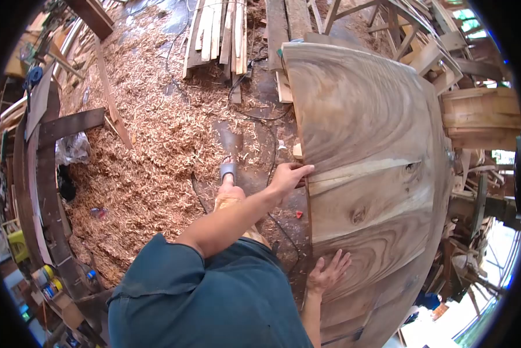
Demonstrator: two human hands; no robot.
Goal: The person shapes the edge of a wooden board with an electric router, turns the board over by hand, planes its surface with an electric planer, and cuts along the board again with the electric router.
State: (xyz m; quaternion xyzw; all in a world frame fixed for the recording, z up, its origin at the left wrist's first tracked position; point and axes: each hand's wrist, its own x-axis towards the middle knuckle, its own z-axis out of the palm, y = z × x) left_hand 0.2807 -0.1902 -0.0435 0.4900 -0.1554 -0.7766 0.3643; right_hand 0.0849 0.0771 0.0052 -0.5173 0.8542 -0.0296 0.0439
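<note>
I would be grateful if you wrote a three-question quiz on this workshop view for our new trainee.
1. True or false: the left hand is at the edge of the wooden panel.
2. Multiple choice: what is spread thickly over much of the floor?
A) Sand
B) Wood shavings
C) Straw bales
3. Fill in the blank: the right hand is over the panel with its fingers held ____.

Key:
1. True
2. B
3. Apart
</note>
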